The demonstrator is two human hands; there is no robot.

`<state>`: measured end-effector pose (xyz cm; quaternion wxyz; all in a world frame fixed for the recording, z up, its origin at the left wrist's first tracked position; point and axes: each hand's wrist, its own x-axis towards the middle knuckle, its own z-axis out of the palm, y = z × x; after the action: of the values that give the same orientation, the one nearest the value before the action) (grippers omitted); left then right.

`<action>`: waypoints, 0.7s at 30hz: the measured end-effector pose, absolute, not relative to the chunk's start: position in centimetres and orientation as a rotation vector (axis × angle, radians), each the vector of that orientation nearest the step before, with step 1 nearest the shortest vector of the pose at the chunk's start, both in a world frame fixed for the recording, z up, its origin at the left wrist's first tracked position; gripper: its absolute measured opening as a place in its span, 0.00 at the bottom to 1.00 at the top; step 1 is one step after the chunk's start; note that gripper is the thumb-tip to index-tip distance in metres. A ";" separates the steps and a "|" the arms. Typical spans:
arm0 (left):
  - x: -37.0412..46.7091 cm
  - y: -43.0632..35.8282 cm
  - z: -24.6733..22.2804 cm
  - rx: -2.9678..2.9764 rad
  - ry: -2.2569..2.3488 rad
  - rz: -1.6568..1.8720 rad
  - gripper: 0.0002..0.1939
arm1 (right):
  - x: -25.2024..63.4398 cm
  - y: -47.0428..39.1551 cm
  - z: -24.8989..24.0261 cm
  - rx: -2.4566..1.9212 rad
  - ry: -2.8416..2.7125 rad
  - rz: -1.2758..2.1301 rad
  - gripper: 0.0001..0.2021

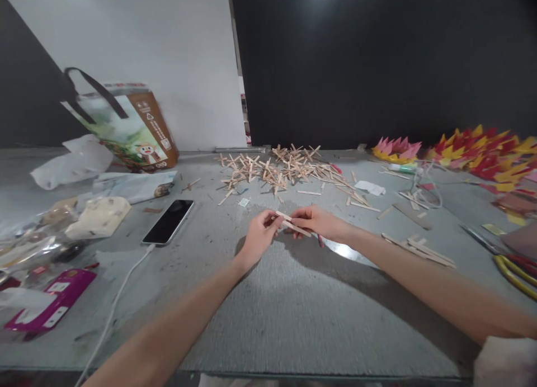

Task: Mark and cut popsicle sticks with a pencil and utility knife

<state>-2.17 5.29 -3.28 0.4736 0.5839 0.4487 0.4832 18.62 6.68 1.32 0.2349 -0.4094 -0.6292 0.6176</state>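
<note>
Two small flat wooden sticks (298, 228) are held between my hands, just above the grey table (268, 308). My left hand (260, 233) pinches their left ends between thumb and fingers. Closed around the right part is my right hand (312, 220), its fingertips near the sticks' middle. Whether the sticks are joined cannot be made out. Behind my hands lies a heap of wooden sticks (272, 171), many of them crossed. A shiny flat thing (346, 251) lies partly under my right forearm.
A phone (170, 222) with a white cable lies left, near a shopping bag (134, 127) and plastic packets (98, 216). To the right are loose sticks (419, 250), scissors (482, 239) and red and yellow pointed paper pieces (482, 152). Black and white panels stand behind.
</note>
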 end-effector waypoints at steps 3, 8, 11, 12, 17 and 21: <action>-2.2 5.3 -3.3 1.404 1.096 1.209 0.18 | 18.6 6.7 1.2 -1.158 -1.692 1.678 0.12; -2.2 5.4 -3.4 1.402 1.127 1.264 0.17 | 18.7 6.5 1.4 -1.200 -1.648 1.664 0.15; -2.3 5.4 -3.3 1.461 1.157 1.314 0.16 | 18.7 6.4 1.5 -1.170 -1.661 1.665 0.18; -2.3 5.4 -3.2 1.470 1.161 1.326 0.16 | 18.7 6.4 1.5 -1.161 -1.700 1.642 0.19; -2.4 5.2 -2.9 1.438 1.192 1.300 0.18 | 18.9 6.1 1.5 -1.197 -1.995 1.269 0.22; -2.3 5.2 -2.9 1.386 1.180 1.330 0.21 | 19.1 5.8 1.6 -1.171 -2.056 1.182 0.24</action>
<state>-2.28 5.18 -2.92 0.4291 0.5553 0.4729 0.5328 19.09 5.80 1.56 0.2456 -0.4293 -0.7535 0.4332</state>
